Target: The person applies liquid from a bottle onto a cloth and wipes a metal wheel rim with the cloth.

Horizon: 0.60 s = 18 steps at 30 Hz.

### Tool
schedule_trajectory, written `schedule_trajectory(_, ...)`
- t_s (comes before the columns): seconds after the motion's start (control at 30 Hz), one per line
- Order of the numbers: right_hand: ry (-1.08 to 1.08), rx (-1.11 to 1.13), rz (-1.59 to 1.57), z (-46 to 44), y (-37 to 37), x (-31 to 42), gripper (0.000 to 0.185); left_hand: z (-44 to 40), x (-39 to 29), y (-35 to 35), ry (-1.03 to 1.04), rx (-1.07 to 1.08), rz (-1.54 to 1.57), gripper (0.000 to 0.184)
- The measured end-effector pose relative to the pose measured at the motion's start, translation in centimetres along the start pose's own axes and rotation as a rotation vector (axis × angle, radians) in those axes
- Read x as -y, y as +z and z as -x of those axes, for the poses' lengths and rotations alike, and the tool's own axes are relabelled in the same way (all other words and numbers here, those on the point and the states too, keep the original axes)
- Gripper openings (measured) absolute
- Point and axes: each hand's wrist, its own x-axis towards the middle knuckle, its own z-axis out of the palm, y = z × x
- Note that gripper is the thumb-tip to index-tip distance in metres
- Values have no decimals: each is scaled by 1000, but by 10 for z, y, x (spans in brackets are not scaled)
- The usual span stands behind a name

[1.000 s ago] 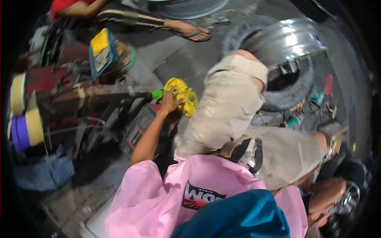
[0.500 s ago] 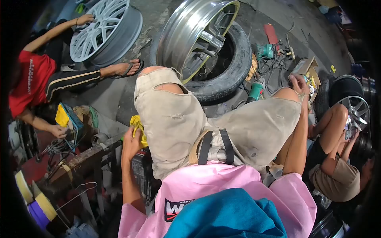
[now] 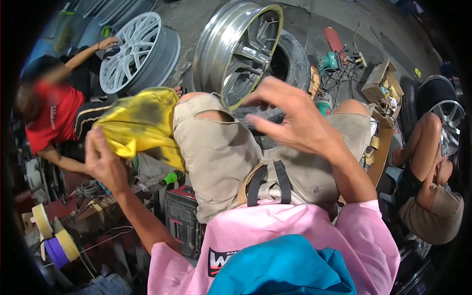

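A yellow cloth (image 3: 140,120) with dark smudges hangs from my left hand (image 3: 105,162), whose fingers are closed on its edge. It is spread out beside my left knee. My right hand (image 3: 295,115) is raised over my lap, thumb and fingers apart, with nothing visible in it. Beyond that hand a polished metal wheel rim (image 3: 209,54) stands upright, leaning on a black tire (image 3: 297,61) that lies on the floor. My right hand overlaps the rim's lower edge in view; whether it touches cannot be told.
Left, a person in a red shirt (image 3: 54,115) reaches to a grey wheel (image 3: 130,54). Right, another person (image 3: 427,216) holds a silver wheel (image 3: 450,130). Green power tools (image 3: 330,61) with cables and an open cardboard box (image 3: 381,81) lie right. A black toolbox (image 3: 182,216) stands left of my leg.
My left hand has lifted the yellow cloth up and left, spreading it. My right hand has left my right knee and come across to the middle, near the rim.
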Motion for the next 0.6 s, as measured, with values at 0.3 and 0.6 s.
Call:
schedule_trajectory(0.3,19,88,-5,-22,-5,-20,22,-111,-47,11,115,-28,256,39)
schedule_trajectory(0.6,294,-22,-238,-13,23,-29,51,-56,-89,81,139,312,378,33)
